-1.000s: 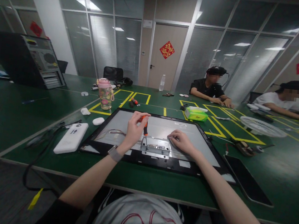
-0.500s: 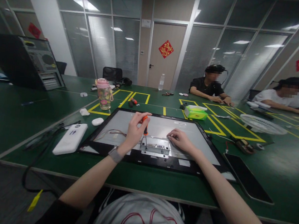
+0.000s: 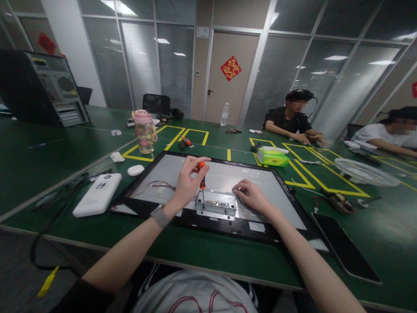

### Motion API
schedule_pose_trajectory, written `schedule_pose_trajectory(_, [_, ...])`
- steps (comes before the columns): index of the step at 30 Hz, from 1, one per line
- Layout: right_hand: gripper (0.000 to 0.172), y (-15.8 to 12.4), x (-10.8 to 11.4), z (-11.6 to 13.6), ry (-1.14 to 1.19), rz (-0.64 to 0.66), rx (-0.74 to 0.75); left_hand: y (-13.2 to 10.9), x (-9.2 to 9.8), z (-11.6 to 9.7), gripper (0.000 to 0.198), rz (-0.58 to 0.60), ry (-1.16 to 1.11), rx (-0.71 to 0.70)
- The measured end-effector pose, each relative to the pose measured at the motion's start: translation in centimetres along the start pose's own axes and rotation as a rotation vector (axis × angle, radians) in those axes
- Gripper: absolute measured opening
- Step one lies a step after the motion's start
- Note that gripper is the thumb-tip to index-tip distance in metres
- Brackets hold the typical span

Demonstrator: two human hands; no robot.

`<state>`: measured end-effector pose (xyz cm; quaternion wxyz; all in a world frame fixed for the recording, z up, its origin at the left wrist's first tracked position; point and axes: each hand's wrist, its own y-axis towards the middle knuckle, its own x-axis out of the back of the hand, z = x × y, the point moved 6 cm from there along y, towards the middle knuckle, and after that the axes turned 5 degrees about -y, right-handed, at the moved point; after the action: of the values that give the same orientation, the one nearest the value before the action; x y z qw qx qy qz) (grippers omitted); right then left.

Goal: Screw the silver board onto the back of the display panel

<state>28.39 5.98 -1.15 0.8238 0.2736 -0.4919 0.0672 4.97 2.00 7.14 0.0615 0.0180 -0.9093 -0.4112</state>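
My left hand [image 3: 190, 177] is closed around an orange-and-black screwdriver [image 3: 203, 174], held nearly upright. Its shaft points down at the left end of a silver metal bracket [image 3: 217, 209]. That bracket sits on the grey back of a flat display panel [image 3: 165, 171] with a black frame, lying on the table. My right hand [image 3: 252, 195] rests at the bracket's upper right corner, its fingers bent and drawn together; whether something small is between them is hidden. Thin wires [image 3: 163, 185] run over the panel left of my left hand.
A white power bank [image 3: 97, 195] lies left of the panel and a black phone [image 3: 344, 247] right of it. Behind stand a pink-lidded bottle [image 3: 146, 134] and a green tissue pack [image 3: 273, 157]. A computer case [image 3: 31, 86] is far left. Two people sit across at right.
Both hands keep their places, the screwdriver still upright over the bracket. The whole view has shifted very slightly.
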Motion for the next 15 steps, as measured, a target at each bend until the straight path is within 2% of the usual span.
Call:
schedule_pose_trajectory(5, [0.019,0.0,0.1,0.2,0.009,0.007,0.001,-0.2,0.2,0.3,0.024,-0.044,-0.022,0.026])
schedule_pose_trajectory(9, [0.019,0.0,0.0,0.2,0.014,0.007,0.006,-0.4,-0.1,0.7,0.028,-0.026,-0.102,0.082])
schedule_pose_trajectory(15, [0.018,0.0,0.1,0.1,0.006,0.003,0.013,-0.2,0.3,-0.4,0.019,-0.057,-0.006,-0.044])
